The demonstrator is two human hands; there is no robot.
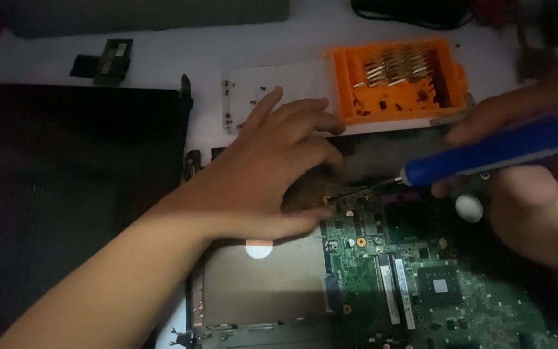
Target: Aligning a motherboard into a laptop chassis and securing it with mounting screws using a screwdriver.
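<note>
My left hand point(269, 168) lies flat with fingers spread over the upper left part of an opened laptop chassis, its thumb resting at the edge of the green circuit board point(414, 278). My right hand point(531, 187) grips a blue-handled screwdriver point(485, 152), whose thin tip points left and down onto the board near my left fingers. A small white round part point(469, 208) sits just under the screwdriver handle.
An orange bit case point(398, 81) with several metal bits stands behind the hands. A white sheet point(253, 97) with small screws lies left of it. A black laptop panel point(72, 194) covers the left side. A small memory module point(112, 61) rests at the back left.
</note>
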